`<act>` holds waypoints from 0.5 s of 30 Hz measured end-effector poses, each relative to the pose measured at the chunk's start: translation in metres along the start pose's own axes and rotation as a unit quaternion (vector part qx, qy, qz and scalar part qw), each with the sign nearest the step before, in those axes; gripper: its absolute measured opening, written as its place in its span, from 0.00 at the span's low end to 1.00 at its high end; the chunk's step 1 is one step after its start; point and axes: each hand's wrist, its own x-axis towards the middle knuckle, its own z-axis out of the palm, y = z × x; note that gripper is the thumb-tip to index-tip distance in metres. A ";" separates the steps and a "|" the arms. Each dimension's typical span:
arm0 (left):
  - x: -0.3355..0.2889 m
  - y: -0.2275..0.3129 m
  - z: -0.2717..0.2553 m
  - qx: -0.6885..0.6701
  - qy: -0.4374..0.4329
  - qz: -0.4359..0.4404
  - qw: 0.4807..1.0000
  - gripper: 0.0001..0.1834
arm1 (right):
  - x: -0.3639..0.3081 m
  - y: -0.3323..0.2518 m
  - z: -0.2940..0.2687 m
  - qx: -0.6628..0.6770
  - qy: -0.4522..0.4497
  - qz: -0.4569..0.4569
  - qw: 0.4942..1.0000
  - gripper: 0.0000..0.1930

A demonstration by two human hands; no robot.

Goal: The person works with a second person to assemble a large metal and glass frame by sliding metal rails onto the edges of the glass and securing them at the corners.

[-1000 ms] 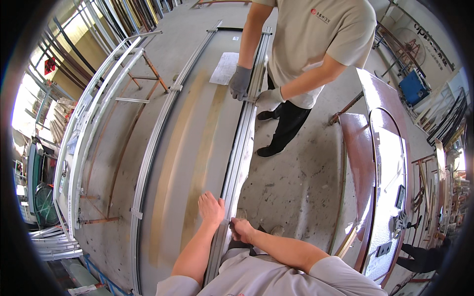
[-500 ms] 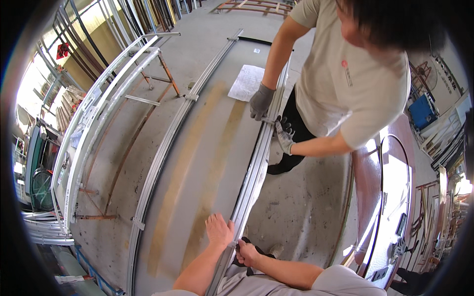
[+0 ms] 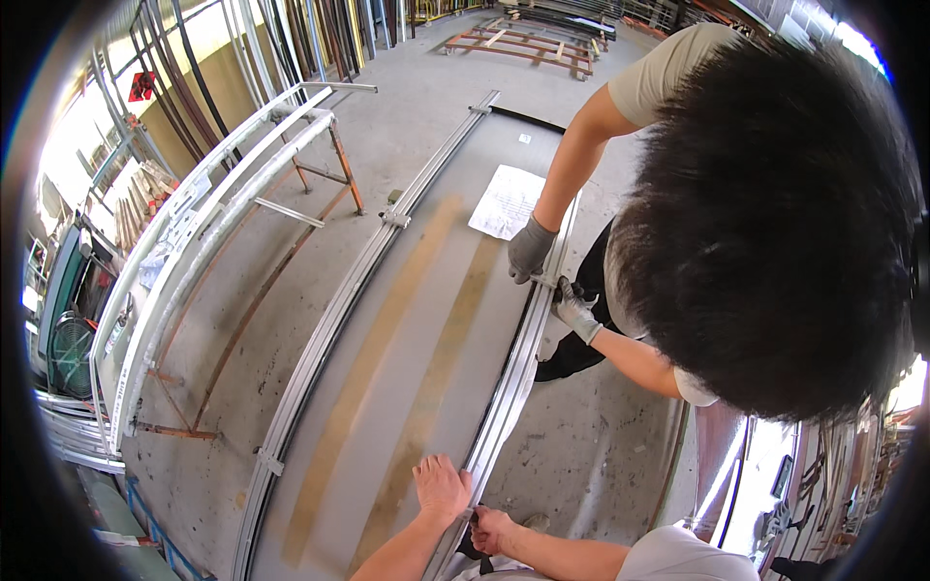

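A long grey panel (image 3: 397,349) with two yellowish-brown stripes lies before me, framed by silvery metal rails. My left hand (image 3: 443,487) rests on the panel beside the right rail (image 3: 511,387), its fingers stretched out and holding nothing. At the outer side of that rail, my right hand (image 3: 492,531) is closed around something dark, mostly hidden by the fingers. A small metal bracket sits on the rail between my two hands. Farther up the same rail, a co-worker's gloved hands, the left-hand one (image 3: 531,250) and the other (image 3: 577,312), hold another small bracket (image 3: 546,281).
A white paper sheet (image 3: 507,201) lies on the panel's far part. Brackets (image 3: 271,463) also sit on the left rail. Left of the panel stands a rack (image 3: 351,174) with curved white frames (image 3: 160,290). The co-worker leans over from the right. Long profiles stand against the back-left wall.
My view has shifted, so the panel sits lower in the picture. The co-worker's head has bent down and forward. My hands stay at the same spot on the right rail.
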 end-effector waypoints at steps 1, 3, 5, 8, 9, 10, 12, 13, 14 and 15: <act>-0.001 0.000 -0.001 0.001 0.001 0.003 1.000 0.18 | 0.001 -0.002 -0.002 -0.013 -0.006 0.015 1.000 0.22; 0.000 -0.002 -0.001 0.002 0.005 0.008 1.000 0.18 | 0.012 -0.003 -0.009 -0.035 -0.037 0.018 0.999 0.22; -0.001 -0.001 -0.003 -0.007 0.010 0.007 1.000 0.18 | 0.016 -0.002 -0.010 -0.022 -0.052 0.011 0.998 0.22; 0.000 -0.004 -0.007 -0.009 0.020 0.002 1.000 0.17 | 0.016 0.004 -0.010 -0.017 -0.060 -0.028 0.998 0.22; 0.000 -0.005 -0.006 -0.011 0.022 0.001 1.000 0.17 | 0.010 0.007 -0.008 -0.019 -0.045 -0.051 0.998 0.23; -0.002 -0.006 -0.005 -0.020 0.024 -0.001 1.000 0.16 | 0.002 0.014 -0.007 -0.064 -0.016 -0.124 0.990 0.22; -0.002 -0.012 -0.003 -0.039 0.029 -0.003 0.999 0.16 | -0.008 0.016 -0.003 -0.091 0.016 -0.180 0.979 0.21; -0.003 -0.016 0.000 -0.051 0.037 -0.003 0.998 0.16 | -0.011 0.018 -0.002 -0.103 0.031 -0.209 0.972 0.20; -0.006 -0.020 0.006 -0.063 0.045 -0.003 0.997 0.16 | -0.012 0.019 -0.004 -0.111 0.038 -0.212 0.970 0.18; -0.008 -0.022 0.008 -0.076 0.053 0.000 0.996 0.16 | -0.011 0.017 -0.008 -0.203 0.056 -0.274 0.938 0.18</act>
